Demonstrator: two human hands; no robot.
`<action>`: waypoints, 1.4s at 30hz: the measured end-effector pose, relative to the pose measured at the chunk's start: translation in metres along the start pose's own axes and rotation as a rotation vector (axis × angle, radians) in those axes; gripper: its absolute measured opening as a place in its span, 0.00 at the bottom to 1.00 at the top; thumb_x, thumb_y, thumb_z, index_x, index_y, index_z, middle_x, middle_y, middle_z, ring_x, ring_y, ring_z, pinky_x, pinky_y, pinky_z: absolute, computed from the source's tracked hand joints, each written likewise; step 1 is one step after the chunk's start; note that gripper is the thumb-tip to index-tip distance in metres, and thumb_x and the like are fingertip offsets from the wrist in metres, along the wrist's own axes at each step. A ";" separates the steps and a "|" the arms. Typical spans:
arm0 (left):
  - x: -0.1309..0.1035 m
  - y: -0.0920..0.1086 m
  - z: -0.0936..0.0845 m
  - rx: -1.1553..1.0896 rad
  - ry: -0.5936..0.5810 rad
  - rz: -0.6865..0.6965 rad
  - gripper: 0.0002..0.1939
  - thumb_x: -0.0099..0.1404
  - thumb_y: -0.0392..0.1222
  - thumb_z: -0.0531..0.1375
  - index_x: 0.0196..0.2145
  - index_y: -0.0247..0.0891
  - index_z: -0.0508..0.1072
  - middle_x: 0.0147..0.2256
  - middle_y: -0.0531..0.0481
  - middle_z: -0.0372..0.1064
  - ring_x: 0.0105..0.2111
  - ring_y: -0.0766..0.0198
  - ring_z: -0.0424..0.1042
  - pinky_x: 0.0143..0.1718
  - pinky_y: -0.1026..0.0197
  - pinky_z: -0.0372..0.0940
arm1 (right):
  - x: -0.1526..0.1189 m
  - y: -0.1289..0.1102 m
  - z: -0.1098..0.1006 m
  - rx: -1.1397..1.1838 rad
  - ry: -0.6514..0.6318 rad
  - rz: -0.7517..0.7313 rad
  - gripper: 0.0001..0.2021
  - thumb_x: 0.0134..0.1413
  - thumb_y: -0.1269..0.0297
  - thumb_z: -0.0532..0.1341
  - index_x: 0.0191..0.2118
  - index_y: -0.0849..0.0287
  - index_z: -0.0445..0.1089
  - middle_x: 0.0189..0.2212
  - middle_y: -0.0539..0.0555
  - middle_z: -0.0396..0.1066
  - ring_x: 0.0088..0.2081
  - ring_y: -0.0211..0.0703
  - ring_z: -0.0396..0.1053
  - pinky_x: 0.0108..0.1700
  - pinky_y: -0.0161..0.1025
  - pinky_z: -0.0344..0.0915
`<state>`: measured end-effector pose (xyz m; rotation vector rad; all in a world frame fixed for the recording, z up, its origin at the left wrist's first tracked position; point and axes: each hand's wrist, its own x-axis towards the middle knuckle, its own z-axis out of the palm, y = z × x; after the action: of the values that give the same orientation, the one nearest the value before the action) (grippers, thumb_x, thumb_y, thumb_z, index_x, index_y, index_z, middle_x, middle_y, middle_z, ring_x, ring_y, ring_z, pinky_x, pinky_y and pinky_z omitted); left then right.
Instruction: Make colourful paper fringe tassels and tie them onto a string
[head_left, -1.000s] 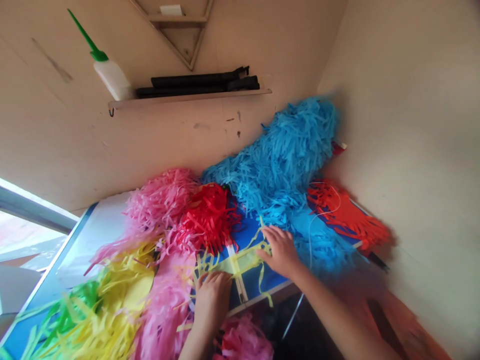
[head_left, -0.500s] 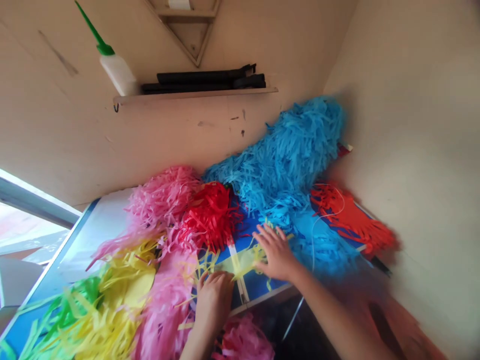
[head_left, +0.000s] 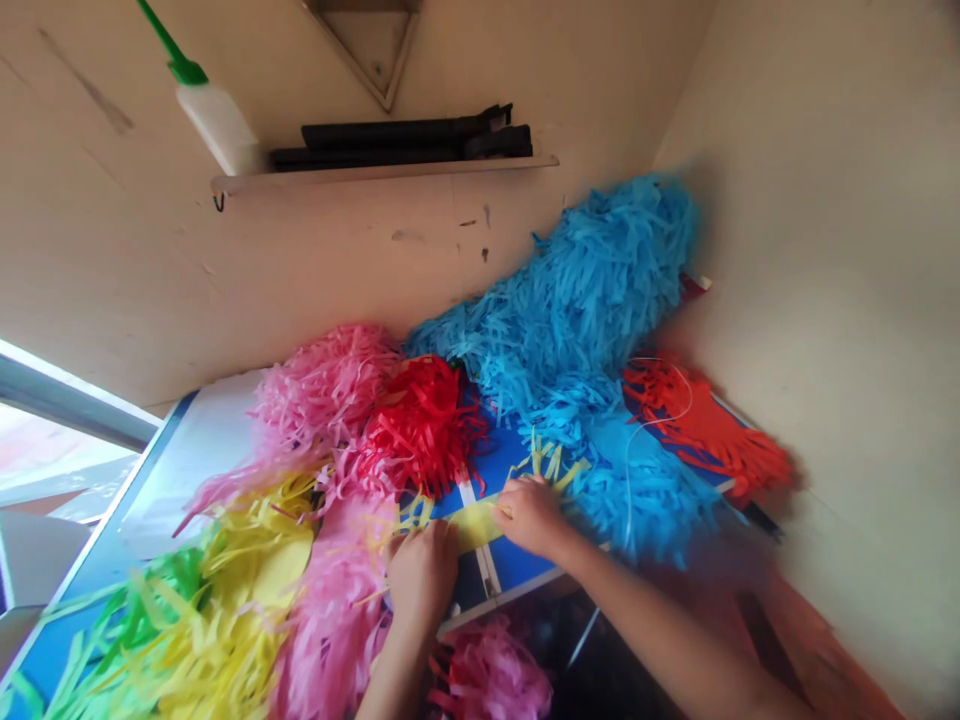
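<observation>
A yellow fringed paper strip [head_left: 475, 526] stretches between my two hands over the blue table [head_left: 525, 565]. My left hand [head_left: 424, 572] is closed over the strip's left end, its fingertips mostly hidden behind the knuckles. At the other end my right hand [head_left: 531, 518] has its fingers curled round the strip, and loose yellow fringe sticks out past it. Just behind the hands lies a bunch of red fringed paper [head_left: 420, 425]. Pink fringed paper [head_left: 334, 590] lies beside my left hand, and blue fringed paper [head_left: 637, 490] to the right of my right hand.
A large blue fringed heap [head_left: 585, 280] leans against the wall. Yellow [head_left: 247, 590] and green fringed paper [head_left: 142, 620] lie at the left, orange fringed paper [head_left: 705, 430] at the right. Above, a narrow shelf [head_left: 390, 173] holds a green-tipped bottle [head_left: 217, 125] and black objects.
My right hand has gone from spread fingers to a closed grip on the yellow strip, which now looks straighter. My left hand has shifted slightly left. The view has tilted down a little.
</observation>
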<state>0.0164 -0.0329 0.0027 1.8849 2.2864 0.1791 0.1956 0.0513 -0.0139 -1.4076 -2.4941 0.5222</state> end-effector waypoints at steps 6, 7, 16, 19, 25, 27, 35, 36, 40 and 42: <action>0.007 0.001 0.002 0.048 -0.028 -0.063 0.17 0.70 0.39 0.49 0.30 0.37 0.74 0.29 0.45 0.78 0.35 0.55 0.78 0.41 0.55 0.57 | 0.000 0.002 0.006 0.000 0.029 0.054 0.06 0.53 0.66 0.63 0.27 0.57 0.75 0.32 0.53 0.76 0.38 0.44 0.71 0.43 0.39 0.57; 0.007 0.002 0.001 0.053 -0.032 -0.065 0.17 0.70 0.39 0.49 0.29 0.37 0.74 0.29 0.45 0.77 0.35 0.55 0.78 0.41 0.55 0.57 | 0.001 0.003 0.007 0.000 0.032 0.060 0.06 0.53 0.66 0.63 0.27 0.57 0.75 0.31 0.53 0.76 0.38 0.44 0.71 0.43 0.39 0.57; 0.009 0.002 0.003 0.089 -0.043 -0.098 0.16 0.68 0.40 0.50 0.30 0.39 0.75 0.30 0.45 0.79 0.37 0.54 0.78 0.41 0.54 0.56 | 0.004 0.006 0.013 -0.021 0.044 0.090 0.07 0.53 0.64 0.63 0.27 0.57 0.74 0.31 0.51 0.76 0.37 0.42 0.72 0.41 0.39 0.55; 0.010 0.001 0.005 0.101 -0.036 -0.099 0.16 0.69 0.41 0.49 0.30 0.39 0.75 0.29 0.45 0.79 0.36 0.53 0.78 0.41 0.53 0.56 | 0.004 0.006 0.013 -0.024 0.044 0.095 0.07 0.53 0.63 0.64 0.27 0.57 0.74 0.31 0.51 0.76 0.37 0.43 0.72 0.41 0.38 0.55; 0.007 -0.001 0.006 0.129 0.018 -0.060 0.15 0.70 0.42 0.50 0.38 0.36 0.76 0.32 0.42 0.79 0.37 0.51 0.77 0.43 0.51 0.58 | 0.005 0.004 0.012 -0.025 0.061 0.096 0.06 0.52 0.63 0.65 0.27 0.57 0.72 0.30 0.50 0.76 0.37 0.44 0.72 0.41 0.39 0.54; 0.006 -0.002 0.003 0.142 0.052 0.026 0.16 0.71 0.42 0.51 0.50 0.33 0.72 0.44 0.37 0.77 0.46 0.46 0.74 0.48 0.47 0.57 | 0.004 0.005 0.009 -0.030 0.083 0.100 0.05 0.52 0.63 0.66 0.31 0.56 0.71 0.32 0.50 0.76 0.38 0.45 0.72 0.41 0.40 0.54; 0.010 -0.010 -0.007 0.172 -0.082 0.637 0.11 0.70 0.33 0.53 0.40 0.41 0.76 0.39 0.48 0.76 0.40 0.57 0.73 0.50 0.52 0.60 | -0.017 0.006 -0.023 -0.104 0.132 -0.130 0.13 0.55 0.62 0.65 0.46 0.55 0.71 0.43 0.57 0.75 0.46 0.52 0.67 0.47 0.46 0.52; 0.009 -0.011 -0.008 0.180 -0.081 0.661 0.12 0.70 0.33 0.52 0.40 0.40 0.75 0.38 0.48 0.75 0.39 0.57 0.73 0.52 0.51 0.59 | -0.020 0.005 -0.025 -0.131 0.092 -0.275 0.11 0.56 0.62 0.64 0.45 0.55 0.71 0.42 0.56 0.75 0.45 0.51 0.67 0.47 0.46 0.52; 0.003 -0.010 -0.012 0.199 -0.053 0.685 0.12 0.66 0.28 0.53 0.39 0.38 0.75 0.37 0.48 0.75 0.39 0.57 0.74 0.60 0.42 0.50 | -0.023 0.004 -0.016 -0.306 0.018 -0.641 0.08 0.62 0.68 0.57 0.34 0.60 0.72 0.33 0.56 0.75 0.38 0.47 0.67 0.45 0.47 0.51; 0.001 -0.007 -0.014 0.181 -0.018 0.659 0.09 0.64 0.31 0.56 0.37 0.38 0.74 0.36 0.48 0.75 0.39 0.55 0.74 0.60 0.40 0.50 | -0.017 0.008 -0.010 -0.338 0.037 -0.680 0.11 0.62 0.70 0.54 0.31 0.61 0.71 0.31 0.56 0.75 0.36 0.46 0.66 0.45 0.47 0.51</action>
<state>0.0065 -0.0335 0.0150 2.6561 1.6303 0.0340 0.2148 0.0424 -0.0085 -0.5482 -2.8842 -0.0641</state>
